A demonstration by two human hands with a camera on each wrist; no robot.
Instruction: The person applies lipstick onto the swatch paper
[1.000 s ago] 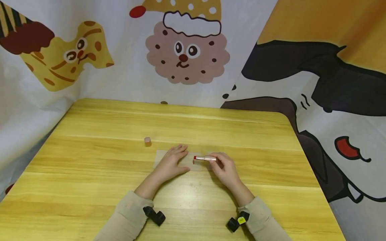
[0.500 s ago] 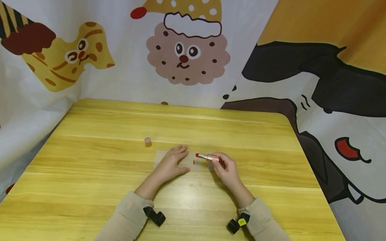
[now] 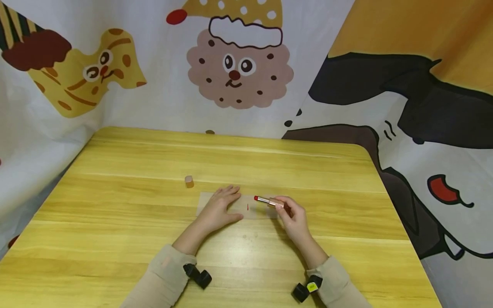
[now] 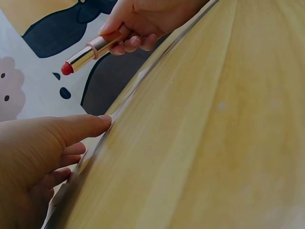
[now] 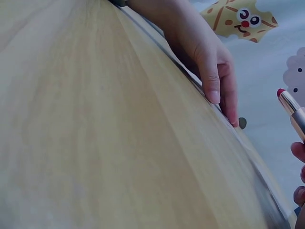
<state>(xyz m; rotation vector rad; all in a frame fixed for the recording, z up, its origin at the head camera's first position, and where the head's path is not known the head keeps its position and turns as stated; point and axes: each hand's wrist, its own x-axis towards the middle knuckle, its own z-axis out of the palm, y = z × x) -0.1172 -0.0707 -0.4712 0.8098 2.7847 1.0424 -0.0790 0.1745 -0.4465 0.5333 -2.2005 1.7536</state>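
Note:
My right hand (image 3: 295, 217) pinches a lipstick (image 3: 274, 202) with a rose-gold case, its red tip (image 4: 67, 68) pointing left. In the left wrist view that tip hangs above the surface, touching nothing. Below lies a thin, see-through sheet (image 3: 252, 213) bearing a short red streak (image 3: 247, 207). My left hand (image 3: 218, 210) rests on the sheet's left part, fingers spread and fairly straight, covering some of it. Beyond that hand the small pinkish lipstick cap (image 3: 189, 182) stands by itself on the table.
The yellow wood-grain table (image 3: 127, 239) stretches to a rounded far edge. Behind it hangs a white curtain (image 3: 154, 107) printed with cartoon figures. Black wrist cameras (image 3: 198, 276) sit at both sleeve cuffs, just over the tabletop.
My right hand has drawn the lipstick off to the right and up from the red streak, which now shows fully. The left hand has stayed in place.

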